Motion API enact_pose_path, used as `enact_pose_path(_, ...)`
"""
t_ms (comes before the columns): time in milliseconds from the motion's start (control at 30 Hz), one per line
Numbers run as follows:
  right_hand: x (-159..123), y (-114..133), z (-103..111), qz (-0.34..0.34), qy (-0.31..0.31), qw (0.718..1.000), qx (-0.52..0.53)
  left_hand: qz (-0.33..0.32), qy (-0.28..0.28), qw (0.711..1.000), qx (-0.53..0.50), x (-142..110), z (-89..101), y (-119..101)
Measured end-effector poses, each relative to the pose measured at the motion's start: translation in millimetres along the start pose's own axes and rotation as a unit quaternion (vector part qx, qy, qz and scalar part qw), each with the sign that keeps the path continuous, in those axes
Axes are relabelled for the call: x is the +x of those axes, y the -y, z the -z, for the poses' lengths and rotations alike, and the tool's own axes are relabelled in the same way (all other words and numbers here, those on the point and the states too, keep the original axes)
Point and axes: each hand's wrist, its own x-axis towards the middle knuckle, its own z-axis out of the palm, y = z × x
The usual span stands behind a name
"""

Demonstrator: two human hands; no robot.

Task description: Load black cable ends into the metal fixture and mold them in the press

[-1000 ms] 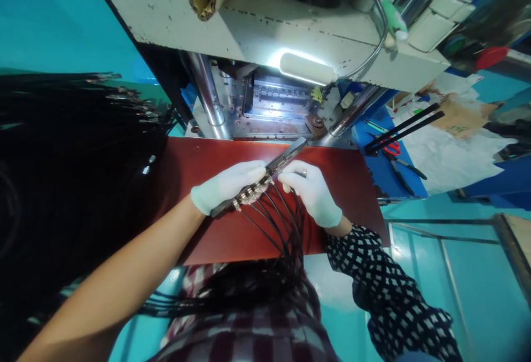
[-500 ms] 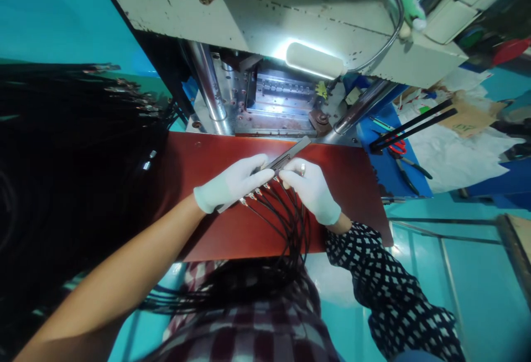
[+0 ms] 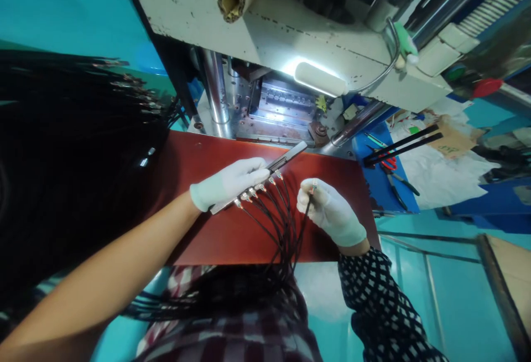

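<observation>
My left hand [image 3: 229, 183], in a white glove, grips a long metal bar [image 3: 286, 157] above the red board [image 3: 199, 157]. Several black cables [image 3: 274, 223] with metal tips sit side by side in the bar and trail down to my lap. To the right, my gloved right hand [image 3: 329, 211] pinches the metal tip of one black cable, held upright and apart from the bar.
Behind the board stands a press machine [image 3: 282, 24] with a lit lamp [image 3: 319, 78] over its die. A big bundle of black cables [image 3: 74, 146] hangs at the left. Black rods [image 3: 400, 143], scissors and pliers lie on a blue surface at the right.
My right hand has left the bar and drawn back to the right with one cable tip pinched. The left hand still holds the bar.
</observation>
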Motion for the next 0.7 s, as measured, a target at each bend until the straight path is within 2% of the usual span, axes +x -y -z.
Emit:
enact_pose_path(100,5,-2,0,-0.008,0.045,0.999,0.019,-0.001,0.002,1.000,-0.008,1,1.6,3)
enact_pose_path(167,11,4,-5,-0.015,0.035,0.998,-0.047,-0.006,0.010,1.000,-0.012,2,2.8,4)
enact_pose_path(267,21,16,-18,-0.003,-0.069,0.976,-0.207,-0.010,0.027,0.999,-0.020,2,4.0,5)
enact_pose_path(367,31,21,-32,0.036,-0.148,0.942,-0.298,-0.019,0.038,0.999,-0.023,2,4.5,5)
enact_pose_path(500,37,19,-40,0.091,-0.165,0.923,-0.336,-0.022,0.037,0.999,-0.015,1,4.2,2)
enact_pose_path(700,38,17,-39,0.081,-0.154,0.931,-0.320,-0.014,0.022,0.999,0.030,1,2.9,0)
